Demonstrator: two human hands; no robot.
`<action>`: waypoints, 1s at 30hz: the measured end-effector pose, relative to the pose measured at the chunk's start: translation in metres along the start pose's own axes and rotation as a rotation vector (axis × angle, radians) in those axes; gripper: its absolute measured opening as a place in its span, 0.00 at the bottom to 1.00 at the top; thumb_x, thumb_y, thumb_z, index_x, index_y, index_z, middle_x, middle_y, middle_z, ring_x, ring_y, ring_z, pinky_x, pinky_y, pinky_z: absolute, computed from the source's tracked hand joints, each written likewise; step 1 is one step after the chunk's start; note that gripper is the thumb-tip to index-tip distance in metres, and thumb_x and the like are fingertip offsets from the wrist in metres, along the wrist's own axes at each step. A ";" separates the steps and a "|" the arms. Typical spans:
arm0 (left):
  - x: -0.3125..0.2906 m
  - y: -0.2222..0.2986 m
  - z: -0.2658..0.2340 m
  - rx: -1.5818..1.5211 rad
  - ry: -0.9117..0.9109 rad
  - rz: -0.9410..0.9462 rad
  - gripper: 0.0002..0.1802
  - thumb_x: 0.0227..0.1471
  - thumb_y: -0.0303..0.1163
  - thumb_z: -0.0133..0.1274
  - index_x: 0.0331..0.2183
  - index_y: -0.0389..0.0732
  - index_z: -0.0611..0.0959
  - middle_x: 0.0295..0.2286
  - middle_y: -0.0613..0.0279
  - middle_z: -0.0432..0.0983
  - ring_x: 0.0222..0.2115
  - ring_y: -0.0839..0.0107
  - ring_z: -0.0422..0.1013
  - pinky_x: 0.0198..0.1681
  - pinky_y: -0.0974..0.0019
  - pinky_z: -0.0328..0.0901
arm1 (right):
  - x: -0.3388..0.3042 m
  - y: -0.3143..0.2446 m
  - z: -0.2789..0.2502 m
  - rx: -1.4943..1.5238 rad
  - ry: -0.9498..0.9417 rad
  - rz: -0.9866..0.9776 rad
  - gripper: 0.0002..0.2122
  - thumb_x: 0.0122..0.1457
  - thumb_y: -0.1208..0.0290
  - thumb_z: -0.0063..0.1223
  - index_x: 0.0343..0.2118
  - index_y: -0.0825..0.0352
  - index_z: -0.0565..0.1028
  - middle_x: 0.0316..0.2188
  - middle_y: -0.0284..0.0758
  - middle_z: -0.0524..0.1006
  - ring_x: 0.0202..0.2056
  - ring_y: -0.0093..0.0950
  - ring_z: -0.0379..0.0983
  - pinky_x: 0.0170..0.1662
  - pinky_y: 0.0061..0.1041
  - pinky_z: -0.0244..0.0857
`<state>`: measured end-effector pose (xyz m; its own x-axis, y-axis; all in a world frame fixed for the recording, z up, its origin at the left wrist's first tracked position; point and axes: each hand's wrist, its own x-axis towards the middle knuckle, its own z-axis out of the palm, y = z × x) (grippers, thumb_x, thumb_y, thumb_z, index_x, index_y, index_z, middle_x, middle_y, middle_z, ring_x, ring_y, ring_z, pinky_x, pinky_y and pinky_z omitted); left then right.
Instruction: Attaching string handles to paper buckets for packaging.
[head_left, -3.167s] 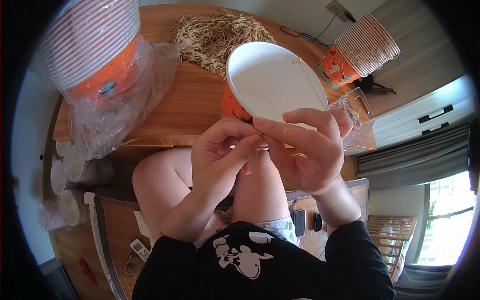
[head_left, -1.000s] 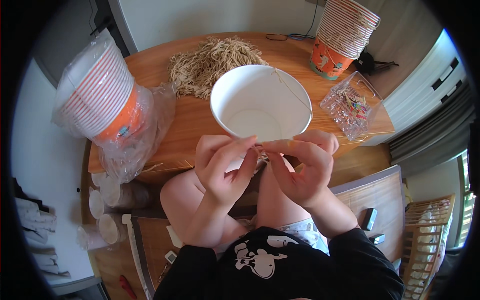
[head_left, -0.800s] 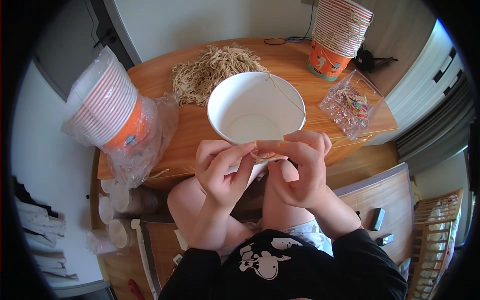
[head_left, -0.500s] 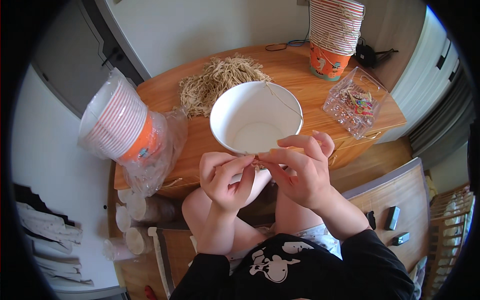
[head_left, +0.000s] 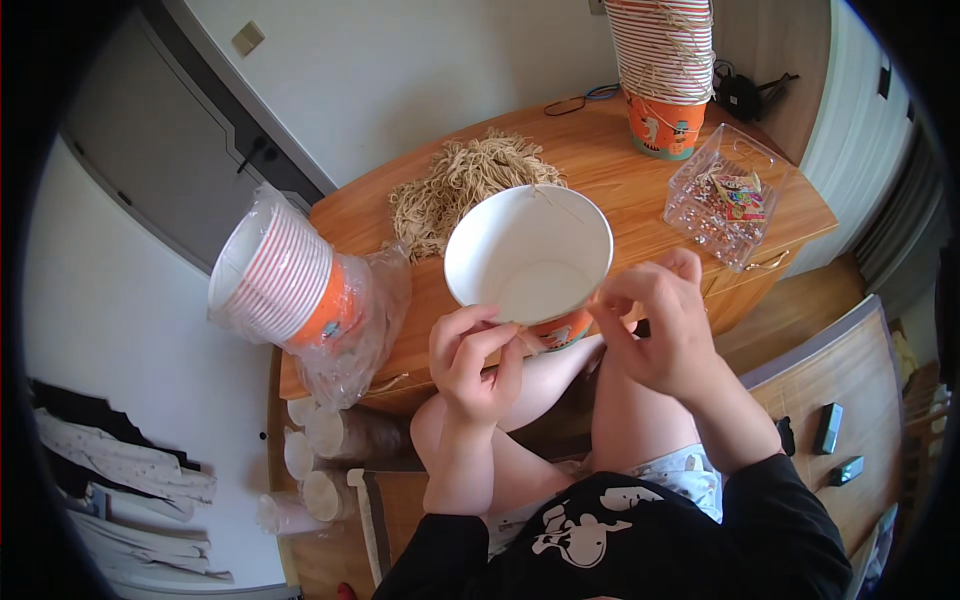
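By the counter's [head_left: 620, 200] near edge, the bucket [head_left: 530, 255] has a cord heap [head_left: 465, 190] behind, a wrapped stack [head_left: 290, 280] left, a clear box [head_left: 740, 150] right. Near its rim, left hand [head_left: 468, 365] and right hand [head_left: 665, 325] have parted, fingers narrowed; I can't tell what they hold.

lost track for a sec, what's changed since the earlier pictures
The right hand has moved away from the left hand, rightward along the open bucket; earlier the two met by its near rim. Whether it let go of anything can't be told. The left hand stays pinched near that rim. The tan cord heap and the tall bucket stack stayed put.
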<state>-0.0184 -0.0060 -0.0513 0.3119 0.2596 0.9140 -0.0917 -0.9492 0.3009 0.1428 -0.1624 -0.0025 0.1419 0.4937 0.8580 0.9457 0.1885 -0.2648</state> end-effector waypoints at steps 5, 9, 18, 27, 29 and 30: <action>0.011 -0.005 -0.006 0.031 -0.157 0.122 0.14 0.43 0.25 0.66 0.34 0.42 0.80 0.36 0.58 0.82 0.29 0.63 0.74 0.36 0.63 0.68 | -0.003 0.045 0.001 -0.108 0.013 0.049 0.11 0.57 0.77 0.58 0.40 0.62 0.71 0.28 0.28 0.79 0.28 0.27 0.75 0.42 0.32 0.56; 0.020 0.004 -0.011 -0.151 -0.260 -0.033 0.19 0.43 0.31 0.70 0.38 0.41 0.82 0.33 0.61 0.82 0.29 0.62 0.73 0.34 0.63 0.67 | -0.004 0.071 0.020 0.071 -0.003 0.253 0.14 0.59 0.81 0.53 0.47 0.66 0.68 0.35 0.37 0.81 0.36 0.34 0.78 0.47 0.36 0.63; 0.071 -0.009 -0.006 0.072 -0.313 -0.141 0.08 0.46 0.23 0.68 0.31 0.38 0.84 0.28 0.63 0.75 0.27 0.73 0.70 0.27 0.71 0.63 | -0.105 0.052 0.069 0.490 0.233 0.399 0.27 0.53 0.86 0.54 0.58 0.70 0.67 0.56 0.46 0.71 0.58 0.42 0.68 0.60 0.36 0.63; 0.297 0.005 0.124 -0.371 0.057 -0.014 0.12 0.55 0.34 0.65 0.34 0.35 0.83 0.25 0.74 0.70 0.28 0.83 0.63 0.32 0.76 0.60 | -0.240 0.050 0.124 0.459 -0.276 0.498 0.11 0.53 0.77 0.53 0.41 0.63 0.74 0.43 0.42 0.76 0.43 0.45 0.75 0.45 0.43 0.70; 0.347 0.006 0.174 -0.394 0.045 0.077 0.14 0.54 0.36 0.65 0.36 0.34 0.84 0.28 0.70 0.75 0.29 0.80 0.68 0.35 0.73 0.65 | -0.251 0.064 0.135 0.407 -0.301 0.608 0.09 0.55 0.76 0.52 0.40 0.64 0.74 0.41 0.43 0.76 0.42 0.46 0.75 0.44 0.43 0.71; 0.368 0.004 0.196 -0.379 0.027 0.139 0.15 0.54 0.37 0.65 0.36 0.34 0.85 0.29 0.67 0.77 0.30 0.78 0.71 0.37 0.71 0.67 | -0.255 0.069 0.138 0.364 -0.330 0.710 0.08 0.56 0.75 0.50 0.40 0.64 0.74 0.40 0.44 0.76 0.40 0.47 0.76 0.43 0.43 0.71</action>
<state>0.2816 0.0512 0.2323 0.2470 0.1424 0.9585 -0.4750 -0.8444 0.2479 0.1313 -0.1579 -0.3004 0.5180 0.8085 0.2792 0.5045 -0.0253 -0.8630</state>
